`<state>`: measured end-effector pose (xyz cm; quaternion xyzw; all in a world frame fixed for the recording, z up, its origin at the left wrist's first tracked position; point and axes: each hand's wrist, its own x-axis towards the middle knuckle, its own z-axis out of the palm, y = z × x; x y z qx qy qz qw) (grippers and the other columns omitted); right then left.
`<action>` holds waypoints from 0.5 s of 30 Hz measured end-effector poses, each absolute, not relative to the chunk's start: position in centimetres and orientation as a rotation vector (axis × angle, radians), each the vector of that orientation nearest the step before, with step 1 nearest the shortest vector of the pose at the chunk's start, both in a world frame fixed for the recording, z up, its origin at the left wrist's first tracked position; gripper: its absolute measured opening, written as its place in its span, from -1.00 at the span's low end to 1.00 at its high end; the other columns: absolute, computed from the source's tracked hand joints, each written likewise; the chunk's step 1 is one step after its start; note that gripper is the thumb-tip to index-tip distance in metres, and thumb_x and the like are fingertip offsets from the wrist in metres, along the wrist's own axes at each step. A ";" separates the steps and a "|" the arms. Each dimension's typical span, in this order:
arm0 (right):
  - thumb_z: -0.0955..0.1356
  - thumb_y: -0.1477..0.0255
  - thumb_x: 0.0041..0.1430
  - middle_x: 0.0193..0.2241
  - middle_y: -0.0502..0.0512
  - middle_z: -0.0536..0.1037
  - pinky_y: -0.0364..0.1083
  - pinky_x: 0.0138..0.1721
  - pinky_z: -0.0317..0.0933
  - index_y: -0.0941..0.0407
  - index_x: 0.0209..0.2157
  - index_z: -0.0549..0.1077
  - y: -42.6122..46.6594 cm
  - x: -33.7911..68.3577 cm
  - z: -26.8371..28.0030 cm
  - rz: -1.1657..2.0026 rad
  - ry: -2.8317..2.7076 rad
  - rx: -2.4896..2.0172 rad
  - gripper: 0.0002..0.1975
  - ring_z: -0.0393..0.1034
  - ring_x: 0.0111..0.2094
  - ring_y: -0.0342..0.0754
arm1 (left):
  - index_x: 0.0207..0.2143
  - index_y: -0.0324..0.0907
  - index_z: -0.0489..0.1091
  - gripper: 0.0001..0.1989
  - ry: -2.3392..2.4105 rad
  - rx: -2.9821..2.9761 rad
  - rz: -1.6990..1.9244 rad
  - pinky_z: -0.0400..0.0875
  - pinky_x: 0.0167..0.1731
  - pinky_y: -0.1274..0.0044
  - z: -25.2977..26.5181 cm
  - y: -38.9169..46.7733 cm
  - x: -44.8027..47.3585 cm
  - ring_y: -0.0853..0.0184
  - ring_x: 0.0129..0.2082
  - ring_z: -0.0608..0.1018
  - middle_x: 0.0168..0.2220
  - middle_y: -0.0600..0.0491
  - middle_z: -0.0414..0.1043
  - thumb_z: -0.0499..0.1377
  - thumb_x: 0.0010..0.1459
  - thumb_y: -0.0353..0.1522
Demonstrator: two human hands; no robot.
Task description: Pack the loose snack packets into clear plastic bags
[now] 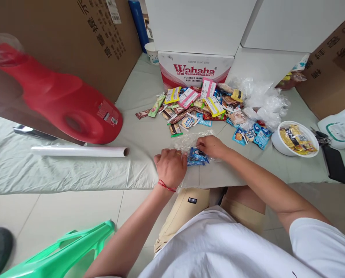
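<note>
A clear plastic bag (186, 141) lies near the table's front edge, with blue snack packets (198, 155) in or on it; which of the two I cannot tell. My left hand (171, 166), a red string round its wrist, rests palm down at the bag's left side. Its fingers are bent over the plastic, and the thumb lies close to the packets. From the right, my right hand (209, 146) reaches in with its fingers pinched on the upper part of a blue packet. Its fingertips are partly hidden.
Behind the hands is a pile of mixed snack packets (186, 98), with crumpled clear bags (265, 100) beside it. A white bowl (276, 143) of yellow packets stands right. Left are a white roll (82, 151) and a red bottle (71, 100). Cartons (195, 67) close off the back.
</note>
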<state>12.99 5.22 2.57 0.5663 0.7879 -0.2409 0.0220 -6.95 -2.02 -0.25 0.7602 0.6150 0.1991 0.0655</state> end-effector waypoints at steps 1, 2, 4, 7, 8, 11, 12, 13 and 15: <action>0.34 0.46 0.32 -0.23 0.11 0.68 -0.14 -0.30 0.09 0.11 -0.17 0.63 5.3 13.2 2.4 -0.763 2.437 1.761 -0.81 0.48 -0.24 -0.03 | -0.31 -0.18 0.59 -0.54 1.889 2.301 0.613 0.27 -0.07 0.08 -0.4 -2.0 -7.4 -0.08 -0.06 0.49 -0.25 -0.22 0.59 -0.02 0.42 -0.16; 0.35 0.46 0.32 -0.25 0.10 0.68 -0.14 -0.31 0.09 0.11 -0.18 0.63 5.3 13.3 2.3 -0.779 2.434 1.766 -0.81 0.47 -0.27 -0.04 | -0.36 -0.17 0.59 -0.52 1.917 2.304 0.627 0.28 -0.08 0.10 -0.6 -2.0 -7.7 -0.08 -0.07 0.48 -0.28 -0.21 0.57 -0.01 0.41 -0.13; 0.35 0.47 0.31 -0.28 0.09 0.67 -0.15 -0.31 0.09 0.12 -0.19 0.63 5.4 13.4 2.2 -0.808 2.435 1.766 -0.82 0.46 -0.30 -0.06 | -0.35 -0.17 0.60 -0.55 1.962 2.288 0.655 0.28 -0.08 0.09 -0.8 -2.0 -7.9 -0.09 -0.06 0.46 -0.23 -0.23 0.55 0.06 0.37 -0.09; 0.37 0.49 0.28 -0.30 0.08 0.67 -0.16 -0.30 0.11 0.13 -0.19 0.63 5.8 13.3 2.3 -0.835 2.475 1.734 -0.84 0.45 -0.32 -0.07 | -0.06 -0.19 0.59 -0.64 2.005 2.243 0.712 0.24 0.01 0.04 -0.7 -1.8 -7.5 -0.18 0.11 0.38 0.07 -0.31 0.47 0.18 0.28 -0.14; 0.38 0.50 0.27 -0.29 0.08 0.67 -0.17 -0.29 0.12 0.14 -0.18 0.63 5.9 13.3 2.4 -0.845 2.500 1.715 -0.84 0.46 -0.31 -0.07 | 0.03 -0.18 0.56 -0.63 1.984 2.243 0.735 0.21 0.05 0.02 -0.7 -1.7 -7.4 -0.20 0.17 0.34 0.17 -0.31 0.41 0.19 0.28 -0.20; 0.38 0.53 0.26 -0.28 0.07 0.68 -0.18 -0.26 0.14 0.13 -0.17 0.63 6.5 13.2 2.6 -0.939 2.575 1.604 -0.83 0.48 -0.29 -0.08 | 0.08 -0.09 0.54 -0.65 1.780 2.297 0.776 0.10 0.17 0.01 -0.4 -1.3 -7.3 -0.15 0.29 0.26 0.27 -0.20 0.37 0.11 0.31 -0.37; 0.38 0.52 0.27 -0.27 0.06 0.68 -0.18 -0.25 0.15 0.13 -0.18 0.64 6.7 13.2 2.6 -0.979 2.588 1.569 -0.83 0.49 -0.28 -0.09 | 0.02 -0.08 0.57 -0.67 1.712 2.304 0.781 0.07 0.20 0.01 -0.4 -1.2 -7.3 -0.12 0.31 0.26 0.26 -0.17 0.40 0.09 0.31 -0.40; 0.38 0.52 0.27 -0.27 0.06 0.69 -0.18 -0.25 0.16 0.13 -0.18 0.64 6.8 13.2 2.6 -1.013 2.588 1.547 -0.83 0.49 -0.28 -0.09 | -0.05 -0.08 0.59 -0.68 1.671 2.297 0.788 0.06 0.21 0.02 -0.4 -1.0 -7.4 -0.10 0.31 0.26 0.23 -0.15 0.42 0.08 0.30 -0.42; 0.37 0.51 0.28 -0.28 0.05 0.69 -0.18 -0.25 0.17 0.13 -0.19 0.64 7.1 13.3 2.4 -1.077 2.558 1.536 -0.82 0.49 -0.30 -0.10 | -0.16 -0.11 0.61 -0.71 1.669 2.263 0.807 0.06 0.22 0.02 -0.6 -0.8 -7.7 -0.10 0.31 0.26 0.19 -0.15 0.46 0.08 0.26 -0.46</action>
